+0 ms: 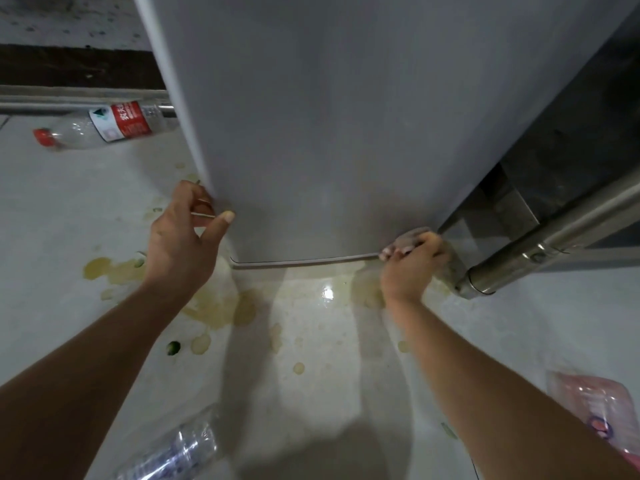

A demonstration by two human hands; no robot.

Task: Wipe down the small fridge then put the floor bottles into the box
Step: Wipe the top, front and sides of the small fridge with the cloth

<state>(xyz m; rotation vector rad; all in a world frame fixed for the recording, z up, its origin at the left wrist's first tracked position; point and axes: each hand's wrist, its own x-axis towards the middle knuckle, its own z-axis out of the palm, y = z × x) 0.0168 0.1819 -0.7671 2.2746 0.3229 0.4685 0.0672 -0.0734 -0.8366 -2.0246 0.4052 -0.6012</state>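
Note:
The small grey fridge (329, 116) fills the upper middle of the head view, its door reaching almost to the floor. My left hand (183, 237) grips the door's lower left edge, thumb on the front. At the door's lower right corner my right hand (412, 265) holds a grey cloth (414, 235) bunched against the fridge. A clear bottle with a red cap and red label (104, 128) lies on the floor to the left of the fridge. Another clear crushed bottle (176, 445) lies at the bottom left. A pink-labelled bottle (595, 407) lies at the bottom right.
The pale tiled floor (69, 202) carries yellowish stains (214, 306) in front of the fridge. A steel table leg and rail (540, 247) stand close to the right of the fridge. A dark strip and a rail run along the wall at the upper left.

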